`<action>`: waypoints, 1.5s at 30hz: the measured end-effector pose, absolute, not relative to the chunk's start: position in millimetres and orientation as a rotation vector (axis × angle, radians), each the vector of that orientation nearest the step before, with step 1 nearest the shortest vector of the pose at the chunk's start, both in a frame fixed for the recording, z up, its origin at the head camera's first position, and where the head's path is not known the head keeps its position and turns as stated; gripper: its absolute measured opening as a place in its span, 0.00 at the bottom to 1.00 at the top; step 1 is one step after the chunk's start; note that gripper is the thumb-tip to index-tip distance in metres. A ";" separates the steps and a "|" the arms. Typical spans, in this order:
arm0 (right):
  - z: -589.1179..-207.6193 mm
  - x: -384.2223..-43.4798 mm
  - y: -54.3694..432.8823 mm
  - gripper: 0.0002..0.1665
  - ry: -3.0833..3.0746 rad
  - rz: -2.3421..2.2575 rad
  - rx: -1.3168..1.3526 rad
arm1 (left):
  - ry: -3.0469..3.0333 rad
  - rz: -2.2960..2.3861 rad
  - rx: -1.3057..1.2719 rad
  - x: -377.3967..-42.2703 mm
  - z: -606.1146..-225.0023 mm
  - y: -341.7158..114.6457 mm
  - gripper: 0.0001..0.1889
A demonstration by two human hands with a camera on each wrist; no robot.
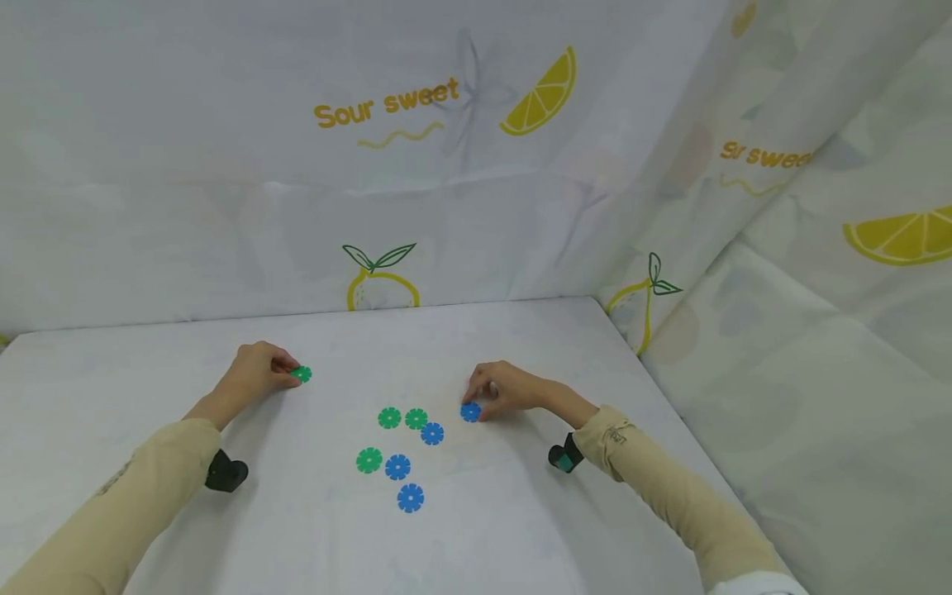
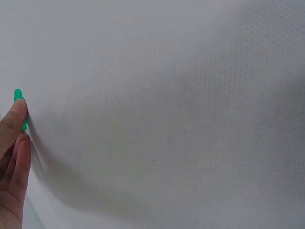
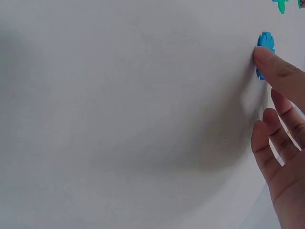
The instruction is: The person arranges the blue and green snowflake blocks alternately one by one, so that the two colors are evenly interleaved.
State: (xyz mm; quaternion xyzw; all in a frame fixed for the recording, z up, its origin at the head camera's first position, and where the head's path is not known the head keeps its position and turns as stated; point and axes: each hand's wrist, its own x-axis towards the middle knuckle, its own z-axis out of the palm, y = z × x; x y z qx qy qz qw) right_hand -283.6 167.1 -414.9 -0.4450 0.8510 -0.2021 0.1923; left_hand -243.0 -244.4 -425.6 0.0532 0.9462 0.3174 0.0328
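My left hand [image 1: 260, 369], at the left of the table, pinches a green notched plastic disc [image 1: 301, 374] between thumb and fingers. In the left wrist view the thumb covers part of this green disc [image 2: 18, 93]. Right of the table's middle, my right hand [image 1: 509, 387] holds a blue notched disc [image 1: 470, 411] by its edges with thumb and finger. The right wrist view has the thumb across this blue disc [image 3: 268, 42], close over the white surface, with the other fingers loosely bent. Nearest to that hand on the table lie a blue disc [image 1: 432, 434] and a green disc [image 1: 416, 419], edges meeting.
Further discs lie flat between the hands: two green, one farther back [image 1: 389, 418] and one nearer [image 1: 368, 460], and two blue, one [image 1: 397, 467] behind the other [image 1: 411, 498]. A white cloth [image 1: 312, 545] covers the table. Printed curtains [image 1: 223, 231] stand behind and at right.
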 end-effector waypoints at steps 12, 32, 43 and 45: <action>-418.0 -283.9 163.1 0.15 2.349 -0.646 -1.220 | 2.899 0.962 0.167 -243.3 -422.7 -242.6 0.14; -416.7 -286.9 160.0 0.19 2.353 -0.620 -1.239 | 2.883 0.912 0.107 -239.6 -420.8 -250.2 0.16; -418.3 -296.8 162.0 0.17 2.281 -0.664 -1.195 | 2.879 0.889 0.119 -242.3 -421.8 -249.8 0.17; -419.2 -295.9 162.1 0.16 2.285 -0.685 -1.202 | 2.882 0.884 0.109 -241.4 -420.9 -249.5 0.17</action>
